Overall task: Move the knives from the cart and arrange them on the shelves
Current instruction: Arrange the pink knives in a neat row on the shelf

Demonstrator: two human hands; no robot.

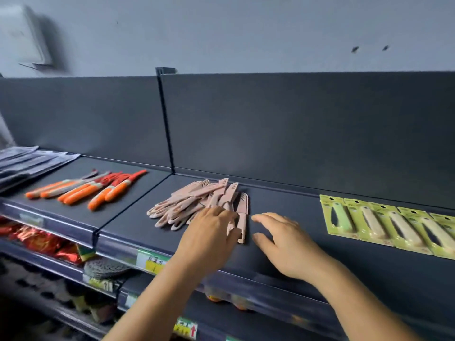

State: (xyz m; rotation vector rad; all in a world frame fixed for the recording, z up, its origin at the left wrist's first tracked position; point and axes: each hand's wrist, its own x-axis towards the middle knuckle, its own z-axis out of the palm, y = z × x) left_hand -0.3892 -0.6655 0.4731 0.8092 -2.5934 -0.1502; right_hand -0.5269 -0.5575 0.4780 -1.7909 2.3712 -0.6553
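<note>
We see the dark top shelf (320, 242) w/ a row of green-carded knives (384, 222) at right, orange-handled knives (86, 190) at left, and a loose pile of pink sheathed knives (197, 203) approx. mid-shelf. Our left hand (209, 237) lies on the pile's near-right edge, fingers over the knives; whether it grips one we can't tell. Our right hand (285, 244) hovers just beside, fingers spread, holding nothing.

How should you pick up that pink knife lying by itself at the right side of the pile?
Take the pink knife by its handle, the end toward the shelf's front edge, pinching its long sides from above. It lies flat with bare shelf on its right, so the right hand probably has room; the left hand crowds its other side.
</note>
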